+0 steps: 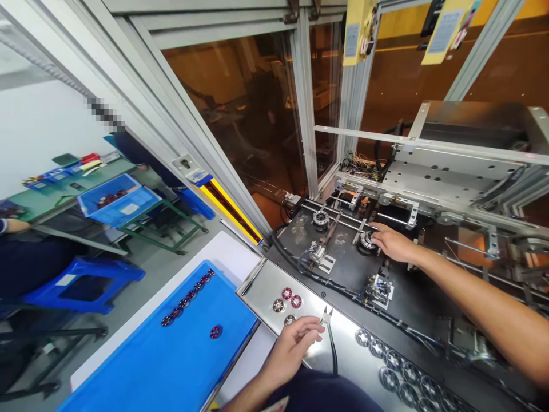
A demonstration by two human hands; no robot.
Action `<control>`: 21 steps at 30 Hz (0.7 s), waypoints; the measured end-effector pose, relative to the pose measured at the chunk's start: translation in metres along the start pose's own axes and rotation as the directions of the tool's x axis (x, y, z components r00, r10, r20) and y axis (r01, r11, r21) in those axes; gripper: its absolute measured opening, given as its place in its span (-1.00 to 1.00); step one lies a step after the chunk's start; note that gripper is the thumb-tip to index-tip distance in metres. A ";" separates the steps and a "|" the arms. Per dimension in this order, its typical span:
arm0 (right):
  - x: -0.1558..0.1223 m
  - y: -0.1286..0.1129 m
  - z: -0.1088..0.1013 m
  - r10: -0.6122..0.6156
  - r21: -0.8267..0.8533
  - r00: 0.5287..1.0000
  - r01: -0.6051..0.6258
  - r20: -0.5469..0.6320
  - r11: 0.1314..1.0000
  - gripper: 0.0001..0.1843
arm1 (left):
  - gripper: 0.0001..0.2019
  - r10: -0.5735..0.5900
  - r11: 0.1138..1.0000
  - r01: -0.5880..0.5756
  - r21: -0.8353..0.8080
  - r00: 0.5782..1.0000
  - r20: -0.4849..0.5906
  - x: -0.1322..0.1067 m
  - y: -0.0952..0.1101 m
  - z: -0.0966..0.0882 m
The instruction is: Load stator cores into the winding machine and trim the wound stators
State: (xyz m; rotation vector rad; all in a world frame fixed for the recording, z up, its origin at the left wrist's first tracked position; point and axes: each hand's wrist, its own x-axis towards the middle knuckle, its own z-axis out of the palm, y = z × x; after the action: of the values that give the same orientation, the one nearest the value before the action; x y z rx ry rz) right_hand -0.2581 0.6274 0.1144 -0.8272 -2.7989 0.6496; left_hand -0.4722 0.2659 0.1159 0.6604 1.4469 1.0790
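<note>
My right hand (393,244) reaches over the black machine bed, its fingers closed around the upper edge of a round metal part (366,241) seated in a fixture there. A similar round metal part (320,220) sits in a second fixture to its left. Above the steel tray (268,280), my left hand (294,348) hovers with fingers loosely bent and the thumb apart; I see nothing held. Just beyond its fingertips lie dark-handled cutting pliers (329,335). Red-and-silver round parts (286,293) rest by the hand, one (290,320) partly behind it.
Several silver spoked discs (392,359) line the tray's right part. A blue bin (141,349) at left holds a row of red-and-black round parts (187,298). Black cables (334,284) cross the bed's front. A metal bar (429,144) spans above. Co-workers sit at the far left.
</note>
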 end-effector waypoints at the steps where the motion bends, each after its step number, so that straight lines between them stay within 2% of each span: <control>1: 0.000 0.004 0.003 -0.004 -0.008 1.000 0.004 0.013 1.000 -0.72 | -0.40 -0.007 1.000 0.007 0.002 1.000 -0.013 0.000 -0.002 -0.002; 5: 0.001 0.012 0.008 -0.013 -0.038 0.999 0.015 0.050 0.999 -0.71 | -0.37 -0.022 1.000 0.023 0.003 0.999 -0.034 0.001 -0.006 -0.005; 12: 0.007 0.012 0.013 0.022 -0.091 0.997 -0.015 0.075 0.996 -0.68 | -0.36 -0.009 0.999 0.008 0.038 1.000 0.024 0.008 -0.004 0.002; 18: 0.008 0.013 0.020 0.060 -0.098 0.993 -0.050 0.105 0.994 -0.66 | -0.49 0.022 0.989 -0.031 0.144 0.998 0.066 0.006 -0.012 0.000; 21: 0.010 0.015 0.019 0.082 -0.098 0.987 -0.069 0.136 0.993 -0.65 | -0.55 0.063 0.966 -0.091 0.242 0.991 0.121 0.005 -0.018 0.000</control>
State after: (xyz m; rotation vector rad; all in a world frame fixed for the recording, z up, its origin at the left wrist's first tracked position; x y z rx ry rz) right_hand -0.2645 0.6371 0.0914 -0.9435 -2.9560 0.6154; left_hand -0.4695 0.2630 0.0978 0.9471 1.4800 0.9123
